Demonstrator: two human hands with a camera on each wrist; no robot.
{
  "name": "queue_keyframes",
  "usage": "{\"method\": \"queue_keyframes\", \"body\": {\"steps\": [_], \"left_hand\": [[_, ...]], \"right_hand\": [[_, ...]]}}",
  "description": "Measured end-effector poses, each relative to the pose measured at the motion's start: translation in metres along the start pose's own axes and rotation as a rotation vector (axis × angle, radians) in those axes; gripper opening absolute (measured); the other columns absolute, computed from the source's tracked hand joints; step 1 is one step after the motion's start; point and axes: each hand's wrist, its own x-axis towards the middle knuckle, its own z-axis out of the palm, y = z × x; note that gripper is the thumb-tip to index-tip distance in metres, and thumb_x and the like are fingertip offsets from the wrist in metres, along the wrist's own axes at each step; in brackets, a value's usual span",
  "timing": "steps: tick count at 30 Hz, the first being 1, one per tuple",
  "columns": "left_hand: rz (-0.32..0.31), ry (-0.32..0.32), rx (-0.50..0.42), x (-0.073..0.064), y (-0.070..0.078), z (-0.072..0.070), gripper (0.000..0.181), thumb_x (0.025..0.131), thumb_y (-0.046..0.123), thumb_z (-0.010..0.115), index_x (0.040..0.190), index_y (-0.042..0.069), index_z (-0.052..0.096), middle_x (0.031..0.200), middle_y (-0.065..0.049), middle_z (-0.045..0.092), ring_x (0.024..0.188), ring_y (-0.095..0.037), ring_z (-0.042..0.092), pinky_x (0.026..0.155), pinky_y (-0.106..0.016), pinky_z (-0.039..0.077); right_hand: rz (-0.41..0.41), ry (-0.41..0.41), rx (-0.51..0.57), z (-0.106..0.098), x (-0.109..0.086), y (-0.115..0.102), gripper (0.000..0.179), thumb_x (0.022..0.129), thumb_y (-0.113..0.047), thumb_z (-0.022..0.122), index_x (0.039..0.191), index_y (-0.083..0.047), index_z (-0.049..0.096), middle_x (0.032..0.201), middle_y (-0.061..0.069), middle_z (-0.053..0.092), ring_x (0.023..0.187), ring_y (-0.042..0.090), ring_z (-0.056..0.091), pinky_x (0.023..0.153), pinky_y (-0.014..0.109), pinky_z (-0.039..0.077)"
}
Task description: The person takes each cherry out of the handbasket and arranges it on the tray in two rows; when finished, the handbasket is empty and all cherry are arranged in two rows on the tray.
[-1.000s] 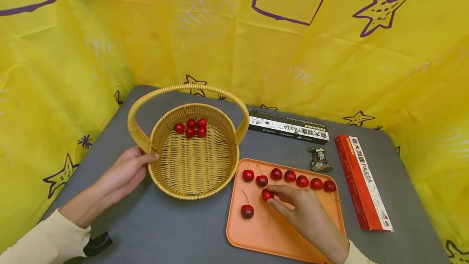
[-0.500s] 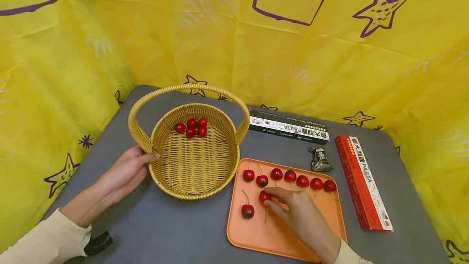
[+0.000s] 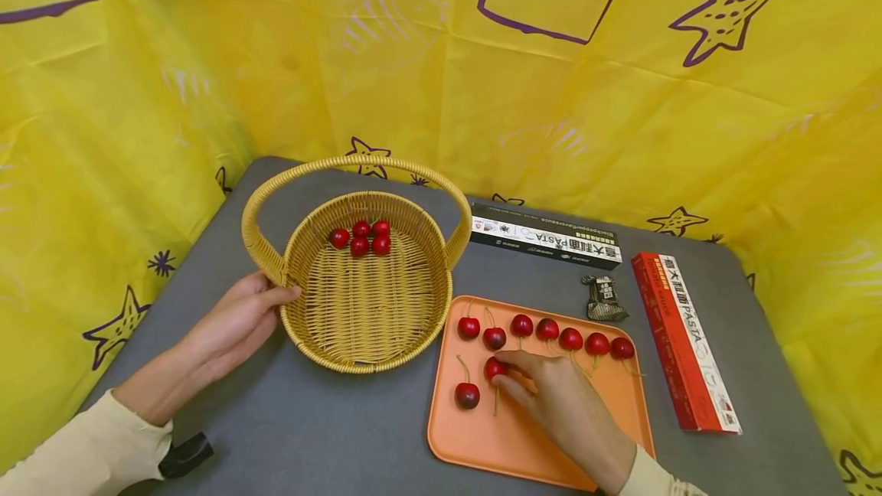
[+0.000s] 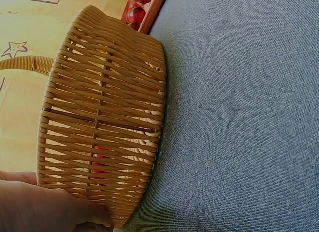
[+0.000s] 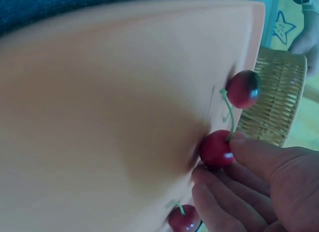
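Observation:
A round wicker basket (image 3: pixel 372 312) with a tall handle stands on the table, several red cherries (image 3: pixel 360 246) grouped toward its back. My left hand (image 3: pixel 237 320) grips its left rim, thumb over the edge. In the right wrist view, my right hand (image 5: pixel 249 187) pinches a cherry (image 5: pixel 217 149) between thumb and fingers, its green stem free. This cherry is low over the orange tray (image 3: pixel 475 438); whether it touches the tray I cannot tell. Another stemmed cherry (image 3: pixel 467 396) lies to its left. Along the tray's far side runs a row of several cherries (image 3: pixel 547 329).
Behind the tray lies a black-and-white pasta box (image 3: pixel 544 237). A red-and-white pasta box (image 3: pixel 689 343) lies to the tray's right, with a small black packet (image 3: pixel 603 298) between the two boxes. Yellow patterned cloth (image 3: pixel 413 60) hangs around the grey table (image 3: pixel 331 435).
My right hand has shifted slightly left with the pinched cherry, whose stem now points toward the tray's near side. The left hand keeps its hold on the basket.

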Motion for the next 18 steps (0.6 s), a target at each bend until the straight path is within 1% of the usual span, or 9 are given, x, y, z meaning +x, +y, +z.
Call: {"method": "queue_keyframes", "body": {"steps": [2,7,11,14,16,18], "left_hand": [[0.005,-0.003,0.0,0.0,0.0,0.0,0.053,0.11,0.007,0.052,0.153,-0.007,0.024,0.152,-0.01,0.037,0.144,-0.013,0.032,0.112,-0.022,0.033],[0.0,-0.013,-0.017,0.002,-0.007,0.001,0.053,0.11,0.006,0.051,0.154,-0.007,0.023,0.152,-0.011,0.036,0.143,-0.012,0.033,0.111,-0.02,0.035],[0.002,-0.016,-0.011,0.004,-0.007,0.001,0.055,0.11,0.005,0.05,0.155,-0.008,0.021,0.154,-0.014,0.033,0.145,-0.015,0.031,0.109,-0.019,0.036],[0.0,-0.023,0.004,0.004,-0.005,-0.001,0.057,0.11,0.006,0.05,0.156,-0.008,0.019,0.156,-0.015,0.031,0.147,-0.017,0.028,0.108,-0.019,0.036],[-0.008,-0.028,0.014,0.004,-0.002,-0.004,0.057,0.111,0.007,0.05,0.156,-0.008,0.019,0.156,-0.015,0.03,0.147,-0.018,0.026,0.107,-0.018,0.036],[-0.015,-0.034,0.027,0.004,0.0,-0.008,0.057,0.111,0.008,0.05,0.156,-0.009,0.019,0.156,-0.015,0.029,0.147,-0.018,0.025,0.106,-0.018,0.036]], "right_hand": [[-0.002,0.002,-0.01,-0.001,0.0,0.0,0.015,0.089,-0.028,0.088,0.102,-0.026,0.08,0.085,-0.02,0.071,0.062,-0.006,0.051,0.056,0.018,0.046],[-0.011,-0.006,-0.064,-0.004,-0.003,-0.001,0.013,0.089,-0.03,0.087,0.099,-0.027,0.078,0.083,-0.021,0.068,0.063,-0.006,0.051,0.057,0.018,0.047],[-0.03,-0.01,-0.097,-0.008,-0.003,-0.003,0.013,0.09,-0.03,0.086,0.098,-0.027,0.078,0.079,-0.02,0.066,0.062,-0.005,0.051,0.056,0.019,0.047],[-0.053,-0.002,-0.1,-0.015,0.0,-0.005,0.016,0.09,-0.031,0.086,0.104,-0.025,0.08,0.087,-0.016,0.073,0.069,-0.002,0.063,0.062,0.02,0.055],[-0.061,0.013,-0.098,-0.021,0.004,-0.008,0.022,0.09,-0.031,0.087,0.109,-0.023,0.081,0.095,-0.012,0.077,0.072,0.002,0.068,0.063,0.021,0.056],[-0.084,0.05,-0.083,-0.03,0.007,-0.011,0.029,0.088,-0.03,0.088,0.115,-0.02,0.082,0.104,-0.007,0.08,0.076,0.005,0.072,0.064,0.021,0.058]]}}
